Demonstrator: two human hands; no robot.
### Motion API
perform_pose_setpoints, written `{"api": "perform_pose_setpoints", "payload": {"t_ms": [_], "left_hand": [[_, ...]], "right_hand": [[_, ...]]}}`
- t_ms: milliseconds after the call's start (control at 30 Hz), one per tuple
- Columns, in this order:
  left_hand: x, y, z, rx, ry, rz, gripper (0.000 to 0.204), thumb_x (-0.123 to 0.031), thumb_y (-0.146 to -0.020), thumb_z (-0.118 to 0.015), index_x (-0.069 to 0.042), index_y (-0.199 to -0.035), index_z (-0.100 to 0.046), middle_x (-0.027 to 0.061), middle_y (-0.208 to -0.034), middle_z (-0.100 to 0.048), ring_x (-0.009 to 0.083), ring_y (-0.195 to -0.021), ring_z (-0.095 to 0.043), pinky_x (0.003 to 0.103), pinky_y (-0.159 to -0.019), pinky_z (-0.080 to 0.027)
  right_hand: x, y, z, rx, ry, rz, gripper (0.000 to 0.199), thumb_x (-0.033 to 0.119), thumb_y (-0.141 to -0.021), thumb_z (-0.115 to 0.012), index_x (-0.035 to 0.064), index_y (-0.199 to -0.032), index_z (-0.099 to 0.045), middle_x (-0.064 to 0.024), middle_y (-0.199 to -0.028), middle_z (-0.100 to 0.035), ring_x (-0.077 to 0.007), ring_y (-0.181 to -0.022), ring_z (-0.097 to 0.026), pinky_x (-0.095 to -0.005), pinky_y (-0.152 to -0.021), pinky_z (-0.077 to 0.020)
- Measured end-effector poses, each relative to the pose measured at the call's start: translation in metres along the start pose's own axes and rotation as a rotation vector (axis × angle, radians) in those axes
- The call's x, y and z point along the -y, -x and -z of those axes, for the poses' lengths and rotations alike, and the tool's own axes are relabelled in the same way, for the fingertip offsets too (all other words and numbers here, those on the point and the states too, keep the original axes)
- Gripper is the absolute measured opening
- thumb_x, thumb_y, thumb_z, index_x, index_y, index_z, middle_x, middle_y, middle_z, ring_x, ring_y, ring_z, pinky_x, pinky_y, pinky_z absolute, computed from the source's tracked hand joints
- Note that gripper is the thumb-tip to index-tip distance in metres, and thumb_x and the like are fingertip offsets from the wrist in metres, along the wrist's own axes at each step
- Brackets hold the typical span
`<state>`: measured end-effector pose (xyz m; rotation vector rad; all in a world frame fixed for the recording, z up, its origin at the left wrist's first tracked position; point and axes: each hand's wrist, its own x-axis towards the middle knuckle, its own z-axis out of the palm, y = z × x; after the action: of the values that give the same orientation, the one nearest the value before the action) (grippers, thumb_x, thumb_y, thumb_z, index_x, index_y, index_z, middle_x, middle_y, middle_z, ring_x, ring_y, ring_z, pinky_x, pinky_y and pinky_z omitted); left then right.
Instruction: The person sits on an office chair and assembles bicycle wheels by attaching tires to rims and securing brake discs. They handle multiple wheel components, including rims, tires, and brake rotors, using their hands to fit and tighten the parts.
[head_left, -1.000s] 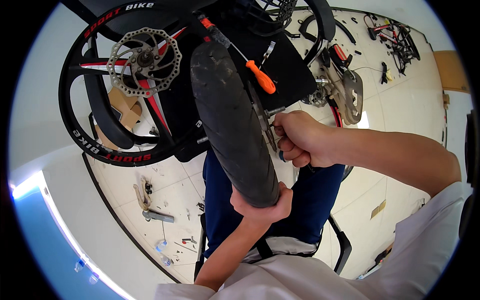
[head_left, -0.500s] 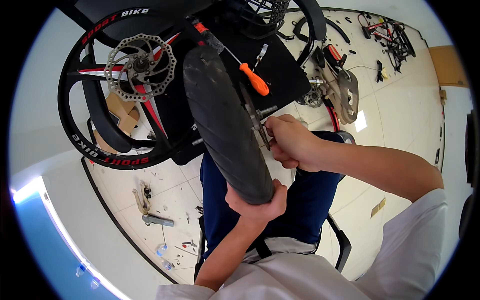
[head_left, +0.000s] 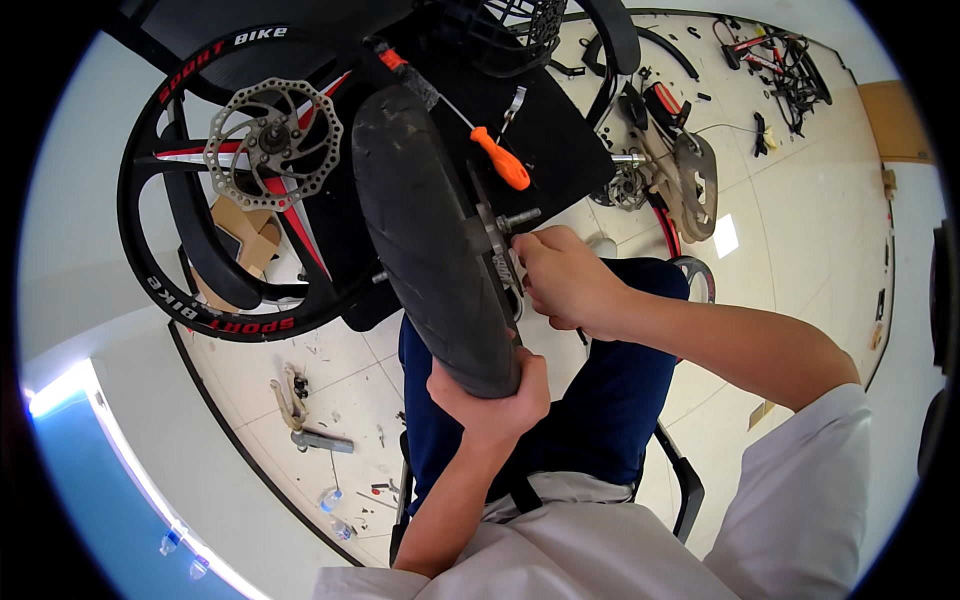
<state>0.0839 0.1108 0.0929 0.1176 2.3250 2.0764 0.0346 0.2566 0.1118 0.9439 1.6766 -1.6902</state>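
gripping the near end of the black tyre (head_left: 425, 240), the left hand (head_left: 490, 402) is cupped round the tread, palm below and fingers up the sides, so that one's properly clamped on. the wheel shows nearly tread-on, standing on edge with a bit of lean. its long axis runs from over the black seat (head_left: 575, 150), out past the seat's front edge, back toward the person's lap, tipped up-left in view.

the bit that matters imo: the brake disc (head_left: 492, 232) is on the wheel's right flank, so it's just left of the right hand (head_left: 565, 280). that hand is way nearer the axle end (head_left: 522, 217) than the left one, which is down at the tyre's near end. the right fingers are curled in against the disc side, just below the axle end. can't tell if they're pinching something, the knuckles hide it.

around it: an orange screwdriver (head_left: 498, 155) lies on the seat, handle toward its front right corner. another wheel (head_left: 303, 235) with red and white spokes lies over the seat's left side, disc up. black basket (head_left: 515, 40) by the far edge.
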Motion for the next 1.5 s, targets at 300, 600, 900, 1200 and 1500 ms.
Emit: {"api": "perform_pose_setpoints", "payload": {"t_ms": [300, 600, 900, 1200, 1500], "left_hand": [[-0.01, -0.004, -0.004, -0.017, -0.01, 0.027, 0.01, 0.007, -0.068, -0.057, 0.004, -0.078, -0.057, 0.0057, -0.074, -0.062, 0.0119, -0.07, -0.058, 0.025, -0.064, -0.046], [-0.001, -0.005, -0.002, -0.07, 0.0, 0.037, 0.008, 0.007, -0.07, -0.056, 0.003, -0.076, -0.057, 0.0053, -0.074, -0.062, 0.0126, -0.068, -0.057, 0.026, -0.065, -0.046], [-0.024, -0.038, 0.01, -0.206, 0.203, 0.198, 0.009, 0.003, -0.071, -0.057, 0.005, -0.08, -0.059, 0.0072, -0.074, -0.063, 0.0135, -0.067, -0.059, 0.028, -0.067, -0.048], [-0.013, -0.051, 0.049, -0.152, 0.377, 0.271, 0.024, 0.004, -0.066, -0.051, 0.008, -0.089, -0.056, 0.0126, -0.077, -0.059, 0.0202, -0.067, -0.059, 0.034, -0.068, -0.051], [-0.018, -0.048, 0.042, -0.094, 0.322, 0.233, 0.023, 0.005, -0.067, -0.053, 0.009, -0.089, -0.056, 0.0124, -0.077, -0.06, 0.019, -0.068, -0.059, 0.032, -0.066, -0.05]], "right_hand": [[-0.013, -0.002, -0.003, -0.076, 0.013, 0.082, 0.033, 0.027, -0.1, -0.04, 0.0053, -0.076, -0.046, 0.0025, -0.057, -0.036, -0.0077, -0.042, -0.031, -0.0272, -0.035, -0.025], [-0.027, -0.012, -0.013, -0.218, 0.124, 0.234, 0.045, 0.03, -0.095, -0.04, -0.0066, -0.082, -0.063, -0.0268, -0.075, -0.062, -0.0419, -0.078, -0.063, -0.0472, -0.074, -0.0476], [-0.023, -0.01, -0.025, -0.237, 0.353, 0.762, 0.035, 0.02, -0.097, -0.039, -0.0063, -0.083, -0.058, -0.0273, -0.079, -0.06, -0.0463, -0.08, -0.059, -0.0499, -0.07, -0.0458], [-0.022, -0.013, -0.017, 0.208, -0.295, 0.398, 0.04, 0.031, -0.102, -0.041, 0.0047, -0.071, -0.045, 0.0025, -0.055, -0.04, -0.0074, -0.047, -0.038, -0.0262, -0.043, -0.033], [-0.019, -0.031, -0.022, 0.305, -0.388, 0.374, 0.041, 0.031, -0.101, -0.041, 0.0079, -0.068, -0.04, 0.004, -0.051, -0.032, -0.0061, -0.04, -0.029, -0.0251, -0.036, -0.0234]]}}
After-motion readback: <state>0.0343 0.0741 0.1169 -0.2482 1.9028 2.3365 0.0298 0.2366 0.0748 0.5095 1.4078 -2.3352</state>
